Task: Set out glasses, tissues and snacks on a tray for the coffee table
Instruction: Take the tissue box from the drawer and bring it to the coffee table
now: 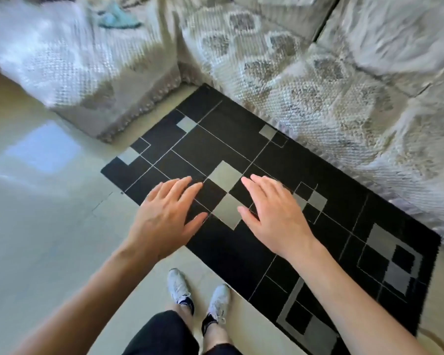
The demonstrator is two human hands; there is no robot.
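Over a black rug [241, 139] with grey squares, we see both hands held out palm-down, empty. Left hand [164, 213] has fingers straight and spread wide, gripping nothing; right hand [274, 213] the same, fingers relaxed and splayed. The two are near each other, not touching. Below, grey sneakers [198, 295] stand on pale floor [36, 252] at the rug's edge. A sofa [305, 80] under knit throws (blurred) borders the rug. Tray, glasses, tissues, snacks: we see none in frame.

I see bare forearms, no sleeves; black shorts [162, 334], grey-white sneakers [198, 290] w/ dark ankle socks [208, 322].
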